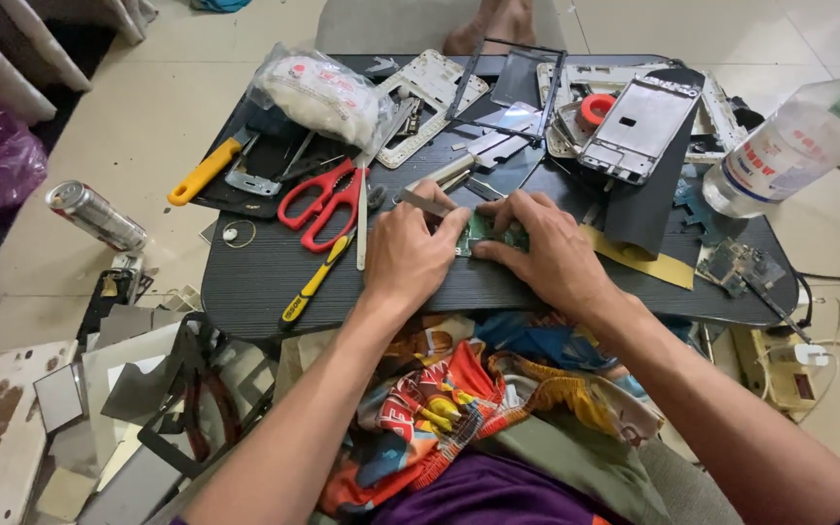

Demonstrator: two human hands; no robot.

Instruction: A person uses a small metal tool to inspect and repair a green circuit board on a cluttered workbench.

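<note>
Green shows between the two hands: a small circuit board (483, 231) lies on the dark, wood-grained tabletop (255, 272), near its front edge and roughly at the middle. The left hand (408, 255) rests knuckles-up on the board's left end, fingers curled, pinching a pair of metal tweezers (423, 203) whose flat end sticks out to the left over the knuckles. The right hand (548, 248) presses down on the board's right side with fingers spread flat, holding it against the table rather than closing around it.

Just left of the left hand lie red-handled scissors (325, 201), and a yellow-handled screwdriver (315, 280) points toward the near edge. Farther left, an orange-handled tool (203, 172) sits beside a bagged white roll of padding (321, 93). At the far side of the table, phone frames are heaped, with a silver phone chassis (639, 126) on top and a red tape roll (596, 107) just beside it. A clear plastic bottle (789, 146) leans in at the right edge, and a second loose circuit board (739, 264) lies below it. On the tiled floor to the left rests a drink can (96, 216) on its side.
</note>
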